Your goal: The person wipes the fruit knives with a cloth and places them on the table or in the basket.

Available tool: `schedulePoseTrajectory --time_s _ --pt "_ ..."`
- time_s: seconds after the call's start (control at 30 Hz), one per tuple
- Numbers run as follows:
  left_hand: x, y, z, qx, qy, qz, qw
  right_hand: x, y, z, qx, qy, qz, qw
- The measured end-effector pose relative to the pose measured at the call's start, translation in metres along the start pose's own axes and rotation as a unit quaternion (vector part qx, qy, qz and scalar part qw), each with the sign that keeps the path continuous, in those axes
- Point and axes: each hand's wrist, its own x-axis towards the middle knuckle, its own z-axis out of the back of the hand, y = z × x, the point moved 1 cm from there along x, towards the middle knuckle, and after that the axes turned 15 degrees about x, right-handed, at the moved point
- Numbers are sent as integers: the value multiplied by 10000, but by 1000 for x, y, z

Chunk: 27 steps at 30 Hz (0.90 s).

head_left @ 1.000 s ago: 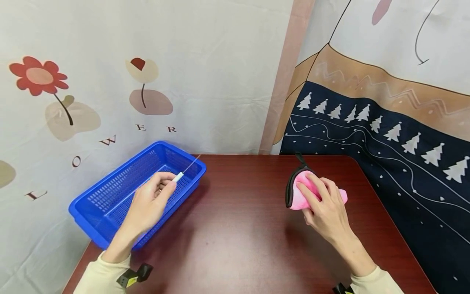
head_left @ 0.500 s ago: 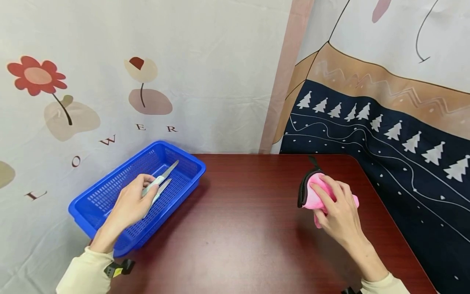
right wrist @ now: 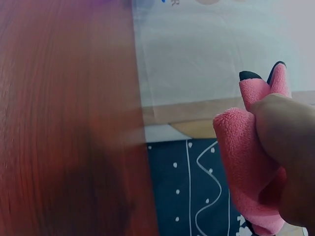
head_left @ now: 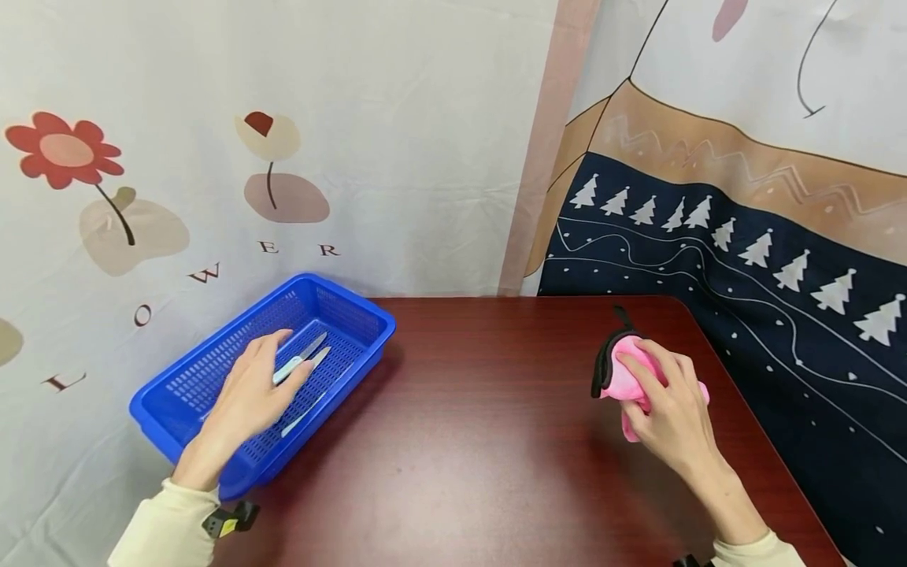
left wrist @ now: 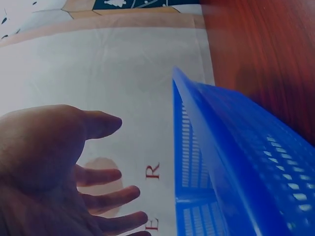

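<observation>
In the head view my left hand (head_left: 249,390) is inside the blue plastic basket (head_left: 166,387), with its fingers apart. Beside its fingertips, a knife (head_left: 289,368) with a pale handle lies on the basket floor. A second blade (head_left: 321,357) lies alongside, and a thin pale strip (head_left: 303,414) shows lower down, its kind unclear. The left wrist view shows the hand (left wrist: 83,167) with loose, spread fingers and nothing in them. Over the table's right side my right hand (head_left: 673,405) grips a folded pink plush cloth (head_left: 623,382) with black edging and a loop.
A dark red wooden table (head_left: 453,441) bears the basket at its left. Behind it hangs a pale printed curtain (head_left: 411,157). A dark blue printed cloth (head_left: 716,283) hangs along the right edge.
My left hand has lowered the knife into the basket, let go of it and opened its fingers. The right hand has moved to the right with the pink cloth.
</observation>
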Motion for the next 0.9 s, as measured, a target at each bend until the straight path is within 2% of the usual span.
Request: schedulePoseTrajectory --time_s 0.2,0.3,0.43,0.5,0.67,0.9 --pt "1 -19 -3 -157 -382 -325 9986 -8 -12 8 -108 240 -477 9985" --pt "3 -32 -7 -201 -739 -625 9951 -13 -20 13 -194 348 -731 9965" --pt "7 -49 -16 -124 -1345 -1152 9841 -20 -34 19 -295 509 -1016 9931" --pt "7 -58 -21 -48 -1538 -1399 9781 -23 -42 23 -356 579 -1096 9916" --pt "1 -80 -34 79 -1756 -1935 9652 -29 -62 31 -578 751 -1175 9885" --pt "-13 -104 -62 114 -1905 -2500 9493 -39 -88 33 -1263 1030 -1120 9803"
